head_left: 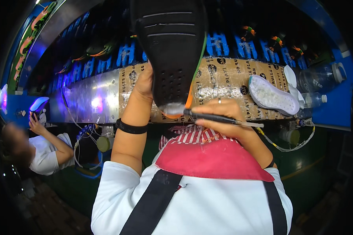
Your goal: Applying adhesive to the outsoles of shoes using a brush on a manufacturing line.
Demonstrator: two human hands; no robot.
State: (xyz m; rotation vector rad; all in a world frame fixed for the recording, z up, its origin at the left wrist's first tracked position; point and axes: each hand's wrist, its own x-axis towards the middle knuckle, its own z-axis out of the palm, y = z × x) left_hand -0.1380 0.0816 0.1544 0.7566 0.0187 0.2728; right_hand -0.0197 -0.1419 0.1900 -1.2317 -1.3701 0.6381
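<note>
Black shoe sole is held up above the middle of the bench, tread side toward the wearer, heel end lowest. It looks light and fairly stiff yet bendable, probably rubber or foam; I'd judge the side edge the sensible place to hold it, clear of the orange-tinted heel rim.

From the left: a co-worker in a white shirt sits at the bench's left end, holding another sole under a bluish light. Next comes the shiny metal stretch of the bench, with cables hanging below. The left hand is wrapped around the sole's left edge, gripping it firmly. The right hand is closed on a thin dark brush, its tip at the heel. Cardboard sheeting lines the bench behind. Toward the right end a white sole lies tread up, then clear plastic bottles in the right corner. Nothing blocks the raised sole.
</note>
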